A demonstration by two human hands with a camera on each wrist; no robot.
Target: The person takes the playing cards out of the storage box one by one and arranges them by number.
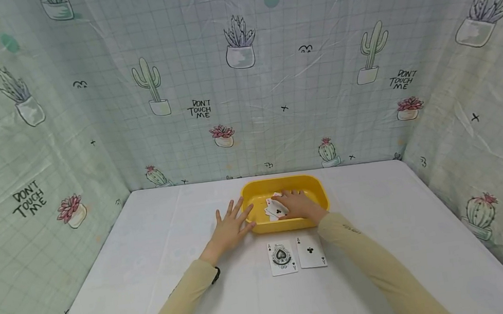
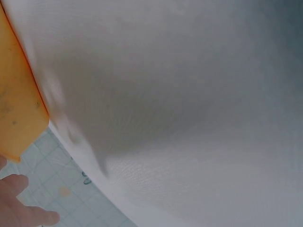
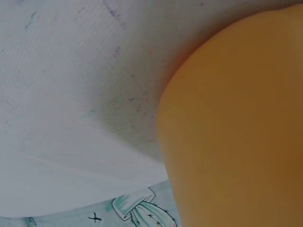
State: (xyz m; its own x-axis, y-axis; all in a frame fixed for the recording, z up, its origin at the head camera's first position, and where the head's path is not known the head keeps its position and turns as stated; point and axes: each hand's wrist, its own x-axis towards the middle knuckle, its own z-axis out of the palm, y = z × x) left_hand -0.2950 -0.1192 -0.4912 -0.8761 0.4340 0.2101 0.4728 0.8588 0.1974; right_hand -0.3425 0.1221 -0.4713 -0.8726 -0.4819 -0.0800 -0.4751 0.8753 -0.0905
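In the head view, several playing cards [image 1: 272,209] lie loosely overlapped inside a yellow plastic basin [image 1: 288,225]. My right hand [image 1: 298,205] reaches in over the basin's right side, its fingers spread above and against the cards and covering part of them. My left hand [image 1: 229,230] has its fingers spread straight, with the fingertips at the basin's left rim; a few of these fingers [image 2: 16,184] show in the left wrist view. In front of the basin lie an ace of spades [image 1: 282,257] and an ace of clubs [image 1: 311,251], face up and side by side.
The white table [image 1: 194,308] carries the basin near its back edge. A hanging cloth printed with potted cacti [image 1: 147,88] encloses the table at the back and both sides. In the right wrist view, the basin's outer wall [image 3: 236,118] fills the right half.
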